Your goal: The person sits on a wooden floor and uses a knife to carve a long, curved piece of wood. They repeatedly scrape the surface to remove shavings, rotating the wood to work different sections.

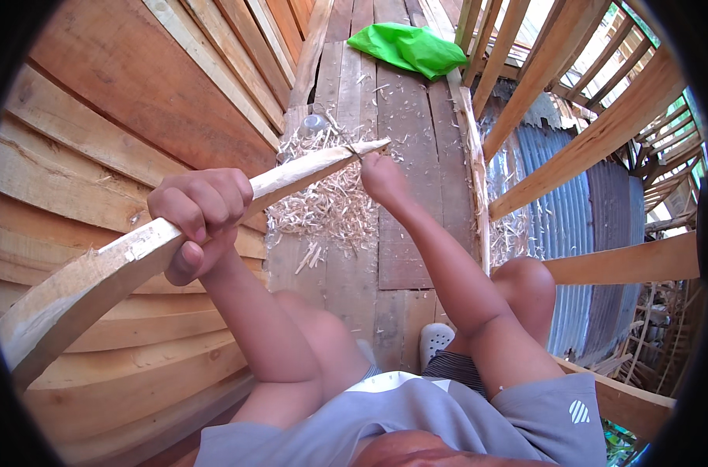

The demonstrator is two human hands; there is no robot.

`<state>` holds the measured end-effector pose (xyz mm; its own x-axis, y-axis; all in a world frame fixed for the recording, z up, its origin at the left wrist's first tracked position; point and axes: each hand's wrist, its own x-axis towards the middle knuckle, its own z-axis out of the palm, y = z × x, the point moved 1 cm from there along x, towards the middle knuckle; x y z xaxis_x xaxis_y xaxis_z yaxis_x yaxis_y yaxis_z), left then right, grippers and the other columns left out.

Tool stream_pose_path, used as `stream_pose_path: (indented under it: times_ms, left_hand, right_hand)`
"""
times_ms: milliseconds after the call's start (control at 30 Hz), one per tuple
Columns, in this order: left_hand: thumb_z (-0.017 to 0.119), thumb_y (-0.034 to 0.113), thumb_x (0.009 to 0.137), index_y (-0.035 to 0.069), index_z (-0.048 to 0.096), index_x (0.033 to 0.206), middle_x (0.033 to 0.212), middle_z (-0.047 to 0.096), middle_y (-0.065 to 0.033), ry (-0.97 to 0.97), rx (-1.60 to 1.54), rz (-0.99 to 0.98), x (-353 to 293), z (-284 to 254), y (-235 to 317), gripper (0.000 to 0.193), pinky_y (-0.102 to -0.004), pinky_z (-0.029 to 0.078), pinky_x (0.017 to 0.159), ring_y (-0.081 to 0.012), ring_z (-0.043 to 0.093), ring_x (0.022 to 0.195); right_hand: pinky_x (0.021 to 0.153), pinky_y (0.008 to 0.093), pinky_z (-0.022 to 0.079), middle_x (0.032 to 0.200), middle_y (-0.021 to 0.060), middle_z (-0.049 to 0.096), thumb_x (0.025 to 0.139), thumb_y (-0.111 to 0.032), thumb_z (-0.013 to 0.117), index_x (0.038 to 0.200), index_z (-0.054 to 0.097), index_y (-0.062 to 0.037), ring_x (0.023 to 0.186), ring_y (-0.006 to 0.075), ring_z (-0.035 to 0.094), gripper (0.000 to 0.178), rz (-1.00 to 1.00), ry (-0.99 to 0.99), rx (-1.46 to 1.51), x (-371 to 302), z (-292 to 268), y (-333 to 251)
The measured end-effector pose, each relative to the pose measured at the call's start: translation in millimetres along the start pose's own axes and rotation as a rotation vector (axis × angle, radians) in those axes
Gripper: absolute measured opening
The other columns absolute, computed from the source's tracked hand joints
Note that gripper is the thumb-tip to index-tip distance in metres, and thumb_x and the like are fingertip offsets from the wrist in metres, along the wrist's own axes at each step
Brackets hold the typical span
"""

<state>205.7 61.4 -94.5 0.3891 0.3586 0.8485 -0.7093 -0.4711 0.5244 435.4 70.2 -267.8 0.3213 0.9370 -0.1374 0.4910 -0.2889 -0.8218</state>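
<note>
A long pale length of timber (105,268) slants from the lower left up to the middle of the head view, its surface freshly cut in places. Around its middle my left hand (202,204) is closed, thumb below and fingers over the top. Near the timber's far tip, my right hand (384,179) is closed in a fist on a knife. Its thin dark blade (345,136) lies across the timber and points up and left; the handle is hidden in my fist. Curled wood shavings (331,206) are heaped on the floor beneath.
A plank wall (120,101) runs along the left. On the right stand wooden railing slats (537,86), with corrugated metal sheets (560,241) below them. A bright green bag (407,48) lies farther along the plank floor (405,132). A clear rounded container (314,124) sits by the shavings.
</note>
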Motion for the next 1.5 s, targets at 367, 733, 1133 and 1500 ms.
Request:
stream_pose_path:
  times_ms: [367, 733, 1133, 1500]
  left_hand:
    - [0.067, 0.022, 0.08, 0.012, 0.044, 0.073, 0.059, 0.043, 0.0002, 0.015, -0.001, 0.035, 2.5, -0.5, -5.7, 0.026, -0.0316, 0.035, 0.052, -0.0139, 0.038, 0.048]
    - [0.063, 0.02, 0.082, 0.01, 0.043, 0.081, 0.064, 0.041, -0.0014, 0.148, 0.055, 0.039, -4.1, 1.4, -3.0, 0.022, -0.0333, 0.036, 0.06, -0.0142, 0.039, 0.056]
    - [0.053, 0.028, 0.09, 0.012, 0.043, 0.086, 0.068, 0.037, -0.0014, 0.325, 0.195, -0.01, 21.2, 48.6, 9.1, 0.019, -0.0339, 0.034, 0.065, -0.0141, 0.036, 0.063]
    - [0.057, 0.027, 0.085, 0.013, 0.042, 0.087, 0.067, 0.035, -0.0005, 0.431, 0.193, 0.004, 24.4, 51.7, 11.7, 0.02, -0.0326, 0.032, 0.063, -0.0122, 0.033, 0.06]
  right_hand:
    - [0.076, 0.0547, 0.047, 0.076, 0.0357, 0.061, 0.098, -0.037, 0.031, 0.075, 0.064, 0.0108, 0.075, 0.0514, 0.061, 0.063, 0.008, 0.103, 0.084, 26.9, 18.3, 73.4]
    - [0.039, 0.0383, 0.028, 0.058, 0.0086, 0.046, 0.1, -0.037, 0.034, 0.075, 0.048, -0.0025, 0.044, 0.0195, 0.044, 0.045, 0.494, -0.095, 0.104, 34.2, 46.8, 178.3]
    - [0.039, 0.0323, 0.03, 0.058, 0.0033, 0.047, 0.098, -0.04, 0.051, 0.088, 0.06, -0.0049, 0.043, 0.0117, 0.039, 0.037, 0.047, 0.284, 0.176, 62.2, 38.3, 181.2]
    - [0.039, 0.0289, 0.011, 0.052, -0.0051, 0.026, 0.096, -0.054, 0.039, 0.066, 0.035, -0.0156, 0.039, 0.0081, 0.019, 0.049, 0.606, -0.214, 0.571, 7.1, 1.1, 89.6]
